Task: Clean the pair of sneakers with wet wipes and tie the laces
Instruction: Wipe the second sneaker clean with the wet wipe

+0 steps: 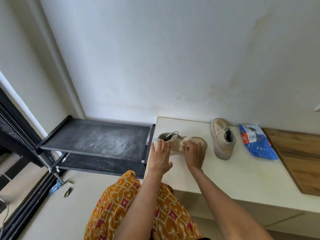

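Note:
A beige sneaker [176,142] lies on the white counter [242,177] near its left edge, toe pointing right, laces loose. My left hand [160,157] holds its heel end, fingers spread on the upper. My right hand [194,154] presses a crumpled white wet wipe [184,142] against the sneaker's side near the middle. The second beige sneaker [222,138] stands apart to the right, sole toward me, laces also loose. A blue wet wipe pack [257,142] lies flat further right.
A dusty black shoe rack [97,137] stands left of the counter against the white wall. A wooden board [297,156] lies on the counter's right end. Leaves and a blue scrap lie on the floor at lower left. My patterned orange garment shows below.

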Demonstrator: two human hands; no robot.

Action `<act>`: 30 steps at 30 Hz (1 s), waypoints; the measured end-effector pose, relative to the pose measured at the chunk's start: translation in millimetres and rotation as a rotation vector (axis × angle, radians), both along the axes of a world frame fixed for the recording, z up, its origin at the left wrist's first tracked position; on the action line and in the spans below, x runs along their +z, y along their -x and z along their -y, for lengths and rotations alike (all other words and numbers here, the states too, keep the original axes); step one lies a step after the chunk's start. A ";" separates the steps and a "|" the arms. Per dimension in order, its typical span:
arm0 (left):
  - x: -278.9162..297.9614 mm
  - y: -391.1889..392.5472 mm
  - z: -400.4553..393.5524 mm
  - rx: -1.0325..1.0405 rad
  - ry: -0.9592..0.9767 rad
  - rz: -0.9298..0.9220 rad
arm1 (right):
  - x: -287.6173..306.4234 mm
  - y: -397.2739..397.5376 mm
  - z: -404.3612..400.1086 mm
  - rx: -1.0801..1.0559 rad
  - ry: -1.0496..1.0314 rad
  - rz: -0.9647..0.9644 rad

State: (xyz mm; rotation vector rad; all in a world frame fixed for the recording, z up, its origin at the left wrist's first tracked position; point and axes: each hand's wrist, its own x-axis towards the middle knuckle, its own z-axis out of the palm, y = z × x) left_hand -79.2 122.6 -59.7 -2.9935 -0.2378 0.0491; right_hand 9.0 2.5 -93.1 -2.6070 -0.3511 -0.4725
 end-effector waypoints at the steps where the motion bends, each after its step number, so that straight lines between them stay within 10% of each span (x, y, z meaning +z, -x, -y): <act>1: 0.1 0.2 -0.9 -0.004 0.000 -0.002 | -6.4 2.3 9.4 -0.010 0.035 0.014; 21: 7.6 -5.5 1.3 -0.014 -0.011 0.031 | 29.6 -19.3 1.8 -0.125 -0.220 -0.088; 30: 3.0 -5.8 2.7 -0.021 -0.009 0.086 | 14.7 -38.7 20.7 0.105 0.146 0.005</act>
